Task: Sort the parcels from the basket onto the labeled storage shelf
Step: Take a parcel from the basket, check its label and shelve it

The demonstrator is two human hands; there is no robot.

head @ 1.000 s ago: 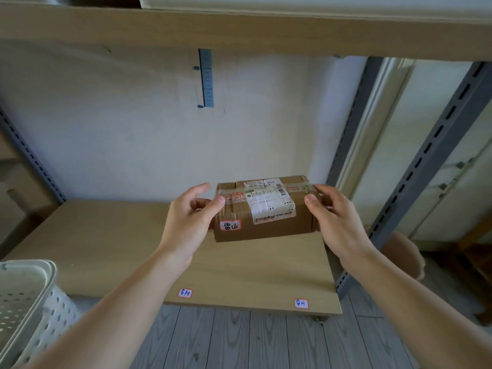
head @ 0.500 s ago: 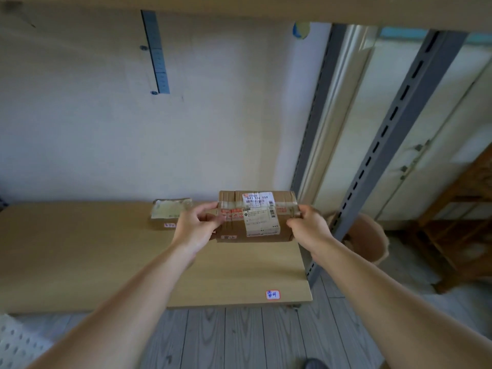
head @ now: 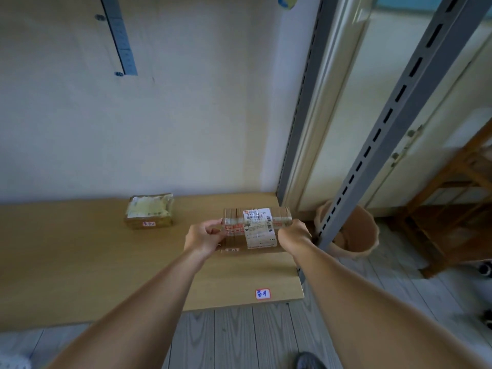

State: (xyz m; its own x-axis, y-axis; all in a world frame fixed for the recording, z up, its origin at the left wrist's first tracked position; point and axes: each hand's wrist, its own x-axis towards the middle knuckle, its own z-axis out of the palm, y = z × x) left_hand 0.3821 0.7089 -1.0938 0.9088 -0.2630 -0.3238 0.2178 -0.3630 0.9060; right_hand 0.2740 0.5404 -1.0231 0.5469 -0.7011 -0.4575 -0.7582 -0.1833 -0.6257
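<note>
A taped parcel (head: 255, 230), gripped at each end by the left hand (head: 203, 239) and right hand (head: 294, 235), was lowered onto the shelf (head: 80, 262) — behind its matching label (head: 262, 294) — placement apparently near done.

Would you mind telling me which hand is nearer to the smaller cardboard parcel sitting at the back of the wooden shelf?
Left. The left hand grips the held parcel's near end, right of the smaller cardboard parcel; the right hand grips its far end.

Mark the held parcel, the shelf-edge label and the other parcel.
held parcel (head: 259, 230), head view, white shipping label on top.
shelf-edge label (head: 262, 294), head view, sticker centre.
other parcel (head: 149, 211), head view, top face.
</note>
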